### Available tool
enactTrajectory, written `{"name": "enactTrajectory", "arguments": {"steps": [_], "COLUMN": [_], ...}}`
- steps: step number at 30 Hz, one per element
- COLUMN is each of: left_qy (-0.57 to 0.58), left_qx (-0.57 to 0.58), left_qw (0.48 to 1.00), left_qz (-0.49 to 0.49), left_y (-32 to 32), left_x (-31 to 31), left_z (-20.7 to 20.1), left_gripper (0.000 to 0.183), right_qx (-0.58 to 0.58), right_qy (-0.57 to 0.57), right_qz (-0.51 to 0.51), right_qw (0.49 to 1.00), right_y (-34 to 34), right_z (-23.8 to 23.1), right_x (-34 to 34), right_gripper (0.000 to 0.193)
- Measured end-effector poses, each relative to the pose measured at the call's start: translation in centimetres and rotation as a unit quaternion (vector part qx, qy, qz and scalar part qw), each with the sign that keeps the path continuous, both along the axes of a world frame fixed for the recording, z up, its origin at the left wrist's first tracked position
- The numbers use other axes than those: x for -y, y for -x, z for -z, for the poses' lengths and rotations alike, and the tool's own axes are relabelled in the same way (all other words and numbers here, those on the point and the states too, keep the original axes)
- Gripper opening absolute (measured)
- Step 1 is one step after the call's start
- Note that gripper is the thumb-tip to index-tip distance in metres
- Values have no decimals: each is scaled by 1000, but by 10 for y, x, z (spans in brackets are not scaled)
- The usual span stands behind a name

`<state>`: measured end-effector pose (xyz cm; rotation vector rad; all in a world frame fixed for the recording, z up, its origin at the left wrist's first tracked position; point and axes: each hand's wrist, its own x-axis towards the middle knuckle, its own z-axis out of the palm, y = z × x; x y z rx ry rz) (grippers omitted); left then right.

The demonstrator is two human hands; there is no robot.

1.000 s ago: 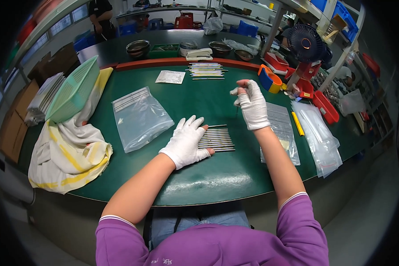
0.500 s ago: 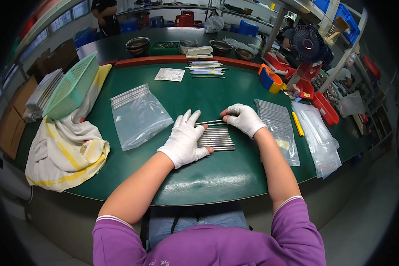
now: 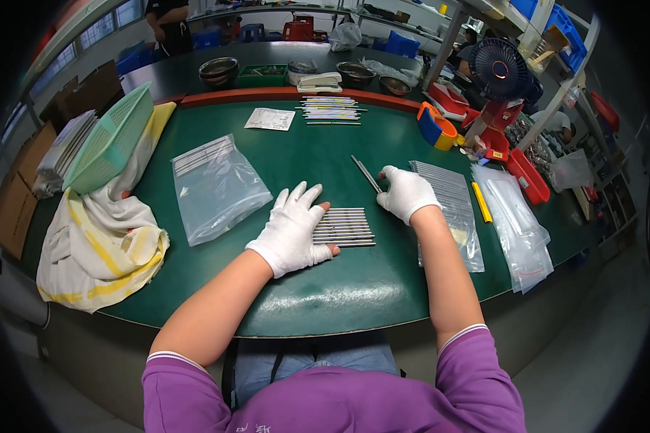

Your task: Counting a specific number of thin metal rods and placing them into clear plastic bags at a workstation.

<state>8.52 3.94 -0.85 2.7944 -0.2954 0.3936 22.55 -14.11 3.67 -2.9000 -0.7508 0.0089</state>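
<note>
Rods [image 3: 344,227], thin and metallic, lie in a tidy row on the green table [image 3: 303,151] right in front of the person, each with its long axis running left to right. The left hand [image 3: 290,229], in a white glove, rests flat with fingers spread over the row's left ends. The right hand [image 3: 406,193], also gloved, pinches one single rod [image 3: 366,174] by its near end; that one slants away toward the upper left, askew to the rest. To my eye, doing this well means swinging it parallel before laying it down and squaring its end against the left palm. A clear bag [image 3: 217,186] lies to the left, a cloth [image 3: 101,242] beyond it; another bag of rods [image 3: 451,198] sits just right.
</note>
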Motion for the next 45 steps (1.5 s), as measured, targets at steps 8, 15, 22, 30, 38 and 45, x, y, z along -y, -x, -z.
{"name": "enactTrajectory", "arguments": {"steps": [8,15,22,30,38,45], "left_qy": [1,28,37,2,8,-20], "left_qx": [-10,-12,-13,5,-18,-32], "left_qw": [1000,999,999,999,999,999], "left_qz": [7,18,2,-34,-33,-23], "left_y": [-1,0,3,2,0,-1], "left_x": [0,0,6,6,5,4], "left_z": [1,2,-4,-3,0,-3], "left_gripper": [72,72,70,72,80,85], "right_qx": [21,94,177,49,-103,-207], "right_qy": [-126,-132,-113,-182,-151,-184], "right_qz": [-148,-171,-199,-253,-122,-116], "right_qw": [981,972,957,949,976,954], "right_y": [-19,-42,-36,0,-12,-4], "right_z": [33,35,36,27,18,3], "right_x": [-6,0,-10,-33,0,3], "right_gripper": [28,16,10,13,19,18]}}
